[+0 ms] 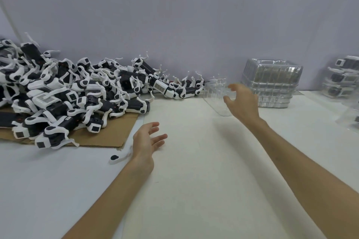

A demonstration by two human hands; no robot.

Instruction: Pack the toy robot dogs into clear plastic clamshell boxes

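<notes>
A big heap of black-and-white toy robot dogs (64,91) lies on a sheet of brown cardboard (104,137) at the left, against the wall. One clear clamshell box (215,93) lies open on the table, right of the heap. My right hand (241,101) hovers at that box with fingers spread and loosely curved, holding nothing. My left hand (148,141) floats over the white table with straight, relaxed fingers, empty, just right of the cardboard's edge.
A stack of empty clear clamshell boxes (272,83) stands behind my right hand. Packed boxes with dogs (343,77) pile up at the far right. A loose white and black toy part (119,157) lies by my left wrist. The grey wall closes the back.
</notes>
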